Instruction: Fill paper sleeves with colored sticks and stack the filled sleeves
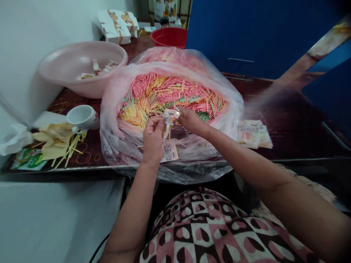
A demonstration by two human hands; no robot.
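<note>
A large clear plastic bag [223,86] lies wide open on the table, full of thin pink, yellow and green sticks [175,95]. Over its near edge, my left hand [154,133] pinches a small printed packet [170,114]. My right hand [190,119] is closed at the packet's upper right side, fingertips pressed together. A pale thin tip shows by those fingertips, too small to name, and whether they also grip the packet is unclear. Below my left hand another printed packet [170,153] rests on the bag's near edge.
To the left stand a pink basin [82,86] holding small pieces, a white mug [82,117], and loose yellow sticks [68,151]. A stack of printed packets [249,134] lies right of the bag. A red basin [170,37] and white boxes [117,27] are behind.
</note>
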